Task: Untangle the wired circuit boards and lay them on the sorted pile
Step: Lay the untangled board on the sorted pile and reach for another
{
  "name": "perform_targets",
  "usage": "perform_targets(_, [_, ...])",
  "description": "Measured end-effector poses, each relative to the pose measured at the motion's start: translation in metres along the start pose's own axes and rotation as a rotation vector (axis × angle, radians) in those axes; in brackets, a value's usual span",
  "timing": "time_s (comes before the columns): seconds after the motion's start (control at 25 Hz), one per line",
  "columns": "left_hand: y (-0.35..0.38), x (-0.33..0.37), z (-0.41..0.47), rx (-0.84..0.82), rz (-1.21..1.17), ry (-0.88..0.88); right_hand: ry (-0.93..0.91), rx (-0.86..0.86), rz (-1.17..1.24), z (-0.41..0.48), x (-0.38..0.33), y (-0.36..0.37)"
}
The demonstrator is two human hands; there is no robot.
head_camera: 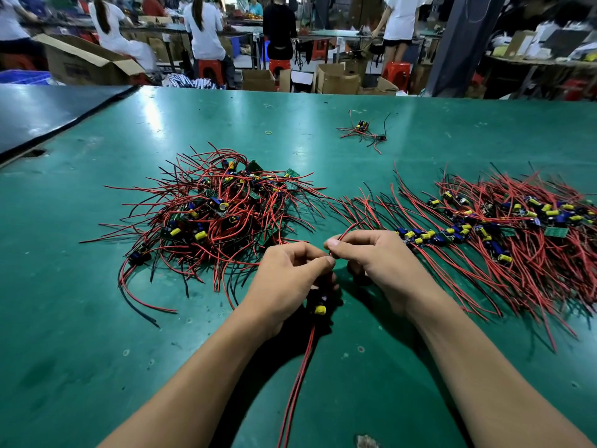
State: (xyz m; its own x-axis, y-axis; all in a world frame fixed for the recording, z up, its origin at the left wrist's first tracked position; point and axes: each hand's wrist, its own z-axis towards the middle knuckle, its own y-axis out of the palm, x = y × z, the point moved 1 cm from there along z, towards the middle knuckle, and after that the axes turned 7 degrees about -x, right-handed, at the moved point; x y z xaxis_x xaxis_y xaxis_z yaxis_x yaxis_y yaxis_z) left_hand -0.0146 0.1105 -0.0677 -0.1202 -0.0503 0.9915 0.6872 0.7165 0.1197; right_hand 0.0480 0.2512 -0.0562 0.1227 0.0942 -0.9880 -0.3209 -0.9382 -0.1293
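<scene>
Wired circuit board (318, 307): is hanging just under the grip, its yellow capacitor showing below the palm edge, while its paired red and black leads (298, 379) are trailing toward the viewer over the green table (97, 350).
Left hand (287, 276): is curling its fingers round the board's upper wires, so the board is sitting below the fingers, on the viewer's side of the hold.
Right hand (378, 260): is pinching a single red wire (347, 232) between thumb and forefinger, touching the other thumb tip; the wire is arching up and away from the pinch.
Tangled pile (213, 211): is sprawling left of and beyond the hands, wires crossing every way.
Sorted pile (484, 227): is spreading to the right, wires running roughly parallel, its nearest boards lying just beyond the right knuckles.
Small cluster of boards (361, 130): is lying well apart, farther up the table.
Yellow rubber band (268, 132): is lying left of that cluster.
Workers (203, 30): are sitting and standing at the far benches among red stools and cardboard boxes.
</scene>
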Motion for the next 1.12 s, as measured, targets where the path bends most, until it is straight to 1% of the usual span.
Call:
perform_targets(0.08, [0.000, 0.000, -0.001, -0.026, 0.057, 0.008, 0.041, 0.018, 0.024, 0.002, 0.002, -0.004])
perform_targets(0.2, [-0.002, 0.001, -0.001, -0.060, 0.127, 0.011, 0.022, 0.027, -0.027, 0.005, 0.003, -0.005])
perform_targets(0.4, [-0.004, 0.005, -0.002, -0.139, 0.119, -0.016, -0.087, 0.121, -0.158, 0.008, 0.002, -0.007])
perform_targets(0.48, [-0.005, 0.006, -0.001, -0.151, 0.060, -0.045, -0.107, 0.145, -0.144, 0.008, 0.000, -0.003])
perform_targets(0.56, [-0.005, 0.006, -0.002, -0.164, 0.000, -0.073, -0.098, 0.088, 0.039, 0.008, -0.002, 0.003])
perform_targets(0.64, [-0.003, 0.006, -0.001, -0.151, 0.042, -0.058, -0.055, 0.007, 0.232, 0.008, -0.004, 0.006])
perform_targets(0.68, [-0.002, 0.005, 0.000, -0.131, 0.075, -0.040, -0.028, -0.028, 0.288, 0.008, -0.005, 0.006])
perform_targets(0.76, [0.001, 0.003, 0.001, -0.088, 0.066, -0.005, 0.020, -0.104, 0.328, 0.004, -0.006, 0.007])
perform_targets(0.84, [0.002, 0.002, 0.003, -0.047, 0.017, 0.032, 0.054, -0.155, 0.298, 0.002, -0.004, 0.010])
perform_targets(0.88, [0.002, 0.001, 0.003, -0.029, 0.014, 0.053, 0.050, -0.135, 0.253, 0.002, -0.002, 0.010])
perform_targets(0.96, [0.001, 0.000, 0.003, -0.019, 0.004, 0.066, 0.008, -0.041, 0.169, 0.003, -0.001, 0.009])
perform_targets(1.04, [0.000, 0.000, 0.003, -0.029, -0.011, 0.043, -0.025, 0.034, 0.139, 0.004, 0.000, 0.006])
perform_targets(1.12, [-0.002, 0.001, 0.004, -0.047, -0.003, 0.016, -0.040, 0.070, 0.126, 0.004, 0.001, 0.005])
